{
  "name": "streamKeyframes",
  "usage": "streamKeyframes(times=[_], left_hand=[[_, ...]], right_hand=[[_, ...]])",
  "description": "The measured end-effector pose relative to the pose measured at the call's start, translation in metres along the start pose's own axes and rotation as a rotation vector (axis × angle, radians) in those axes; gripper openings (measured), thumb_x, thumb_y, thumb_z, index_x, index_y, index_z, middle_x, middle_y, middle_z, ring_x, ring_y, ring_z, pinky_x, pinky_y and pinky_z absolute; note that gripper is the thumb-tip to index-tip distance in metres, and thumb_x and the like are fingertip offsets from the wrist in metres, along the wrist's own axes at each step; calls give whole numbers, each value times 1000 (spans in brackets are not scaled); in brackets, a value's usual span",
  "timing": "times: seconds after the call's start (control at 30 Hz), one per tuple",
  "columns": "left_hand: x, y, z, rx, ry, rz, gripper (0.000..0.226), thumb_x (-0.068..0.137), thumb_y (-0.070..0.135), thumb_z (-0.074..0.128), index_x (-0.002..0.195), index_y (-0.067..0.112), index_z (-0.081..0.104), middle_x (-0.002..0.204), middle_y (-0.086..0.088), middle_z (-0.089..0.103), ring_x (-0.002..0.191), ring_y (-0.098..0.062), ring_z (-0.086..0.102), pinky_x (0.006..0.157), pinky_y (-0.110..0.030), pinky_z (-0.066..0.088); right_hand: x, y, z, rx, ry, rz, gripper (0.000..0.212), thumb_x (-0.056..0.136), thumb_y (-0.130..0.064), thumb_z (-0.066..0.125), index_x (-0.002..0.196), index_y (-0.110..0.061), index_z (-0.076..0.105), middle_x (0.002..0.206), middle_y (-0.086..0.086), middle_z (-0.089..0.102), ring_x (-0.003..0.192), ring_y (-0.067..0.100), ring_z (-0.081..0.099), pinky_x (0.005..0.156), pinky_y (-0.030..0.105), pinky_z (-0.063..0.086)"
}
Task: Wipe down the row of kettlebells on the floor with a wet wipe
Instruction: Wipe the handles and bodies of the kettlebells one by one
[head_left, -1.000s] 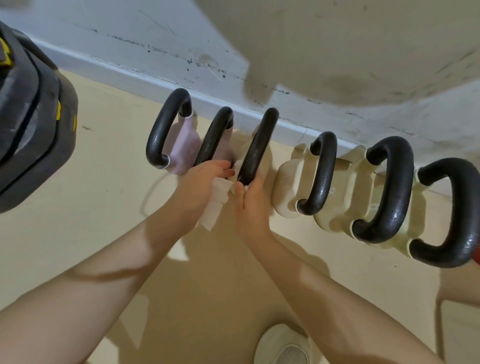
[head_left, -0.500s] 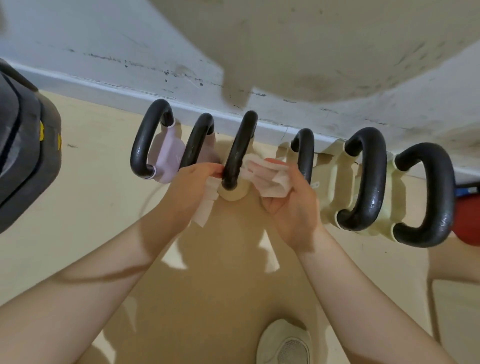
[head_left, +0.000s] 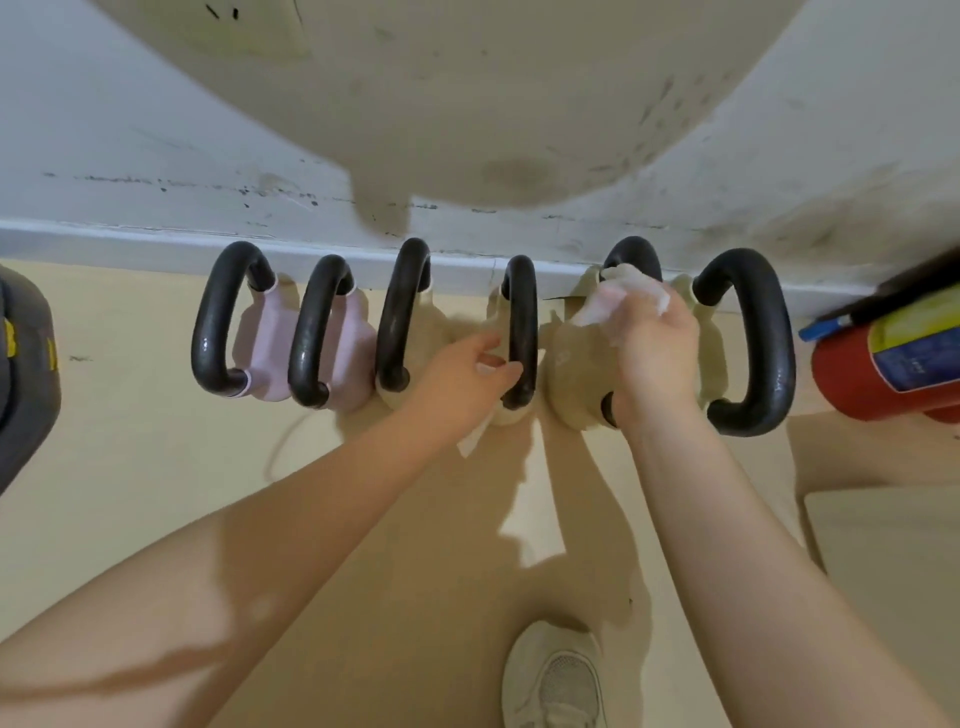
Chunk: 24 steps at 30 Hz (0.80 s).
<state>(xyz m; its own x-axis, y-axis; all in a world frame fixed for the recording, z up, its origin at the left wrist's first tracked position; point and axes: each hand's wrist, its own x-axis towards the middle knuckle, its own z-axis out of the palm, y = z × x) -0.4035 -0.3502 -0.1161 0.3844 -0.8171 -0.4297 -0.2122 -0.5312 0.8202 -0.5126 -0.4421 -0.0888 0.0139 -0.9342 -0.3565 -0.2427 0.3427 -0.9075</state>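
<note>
R hand (head_left: 655, 349) grip clamps wet wipe (head_left: 628, 291) on 5th kettlebell (head_left: 582, 374); last kettlebell (head_left: 753, 343) just frame-right. L hand (head_left: 467, 379) grip pinches second wipe (head_left: 475, 439).

A gym corner. Six kettlebells (head_left: 332, 338) line a scuffed white wall (head_left: 156, 156). A black weight (head_left: 23, 384) and a red fire extinguisher (head_left: 888, 364) flank them.

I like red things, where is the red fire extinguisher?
The red fire extinguisher lies at the far right of the head view, by the wall, just right of the last kettlebell.
</note>
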Motion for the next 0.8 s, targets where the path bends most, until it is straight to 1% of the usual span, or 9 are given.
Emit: streamKeyframes(times=[0.13,0.23,0.3,0.37,0.43,0.53,0.63,0.7,0.8], left_hand=[[13,7,18,-45,6,-76,33,90,29,55,119,14,55,98,2,63,74,-1,57,53,-10,40],[17,6,15,-114,9,-122,25,89,25,57,111,13,59,96,-4,67,84,-17,65,63,-17,47],[18,4,11,-83,-23,-105,25,89,25,57,111,13,60,97,-5,67,83,-15,64,64,-19,46],[17,5,9,-75,-41,-92,25,89,23,57,112,12,59,97,-5,67,79,-11,62,63,-17,45],[16,7,10,-78,-33,-96,25,89,22,57,113,12,58,98,-5,66,79,-11,61,67,-18,46],[15,7,11,-66,-26,-97,27,90,22,56,115,13,56,97,-2,64,78,-8,60,68,-16,45],[16,4,12,-61,-24,-88,29,90,22,55,118,14,55,97,0,64,75,-1,57,65,-13,42],[17,4,13,-54,-16,-89,28,90,23,56,117,14,56,99,-1,65,79,-6,60,70,-18,46],[16,5,12,-53,-21,-98,28,89,23,56,115,12,57,102,-6,67,89,-18,64,82,-31,50]], right_hand=[[0,13,8,-144,-64,-148,11,96,-31,41,88,-32,48,77,-5,54,68,6,51,68,23,47],[-3,20,22,2,-325,29,42,98,-44,32,80,-20,61,86,4,61,82,14,57,79,30,45],[-2,25,25,30,-411,141,42,97,-41,35,82,-24,70,99,7,67,95,20,61,88,33,47],[6,32,22,39,-351,142,20,92,-22,50,86,-23,69,94,5,67,94,23,61,87,35,48],[11,36,22,0,-333,78,21,87,-6,55,99,-21,61,103,5,66,97,21,63,88,34,51],[15,31,32,-83,-357,37,24,89,-14,57,113,-16,60,105,3,66,98,19,63,89,34,51],[23,24,44,-61,-357,96,16,91,-23,56,101,-14,65,99,7,67,93,22,64,87,37,53],[22,26,48,-119,-344,72,16,91,-23,55,100,-13,64,98,8,67,91,23,64,85,40,54],[16,40,50,-287,-285,-94,32,89,-21,55,121,-17,57,115,-1,64,101,12,59,85,29,49]])
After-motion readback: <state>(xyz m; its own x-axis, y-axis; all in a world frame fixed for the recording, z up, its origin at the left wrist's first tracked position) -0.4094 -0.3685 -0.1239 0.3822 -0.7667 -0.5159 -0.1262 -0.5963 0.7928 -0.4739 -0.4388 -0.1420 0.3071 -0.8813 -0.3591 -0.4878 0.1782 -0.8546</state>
